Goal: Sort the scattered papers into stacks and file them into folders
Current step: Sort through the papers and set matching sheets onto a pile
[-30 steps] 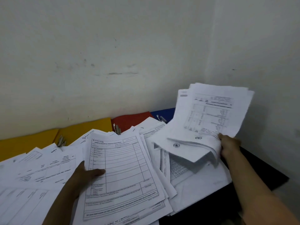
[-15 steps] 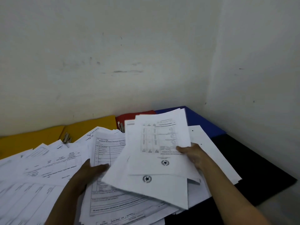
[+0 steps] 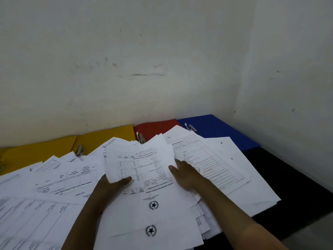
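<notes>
A loose bundle of printed white sheets (image 3: 144, 170) lies in front of me on the scattered paper pile (image 3: 54, 186). My left hand (image 3: 111, 184) grips the bundle's left edge, thumb on top. My right hand (image 3: 183, 174) holds its right edge, thumb on the sheets. Along the wall lie folders with metal clips: yellow (image 3: 100, 139), red (image 3: 153, 127) and blue (image 3: 219, 130). Papers cover the folders' near parts.
More forms (image 3: 212, 165) spread to the right over a black tabletop (image 3: 297, 186). White walls meet in a corner at the back right. Another yellow folder (image 3: 36, 150) lies at the far left.
My right hand brought the lifted bundle down and leftward onto the pile. My left hand left the form it pressed and took the bundle's left edge.
</notes>
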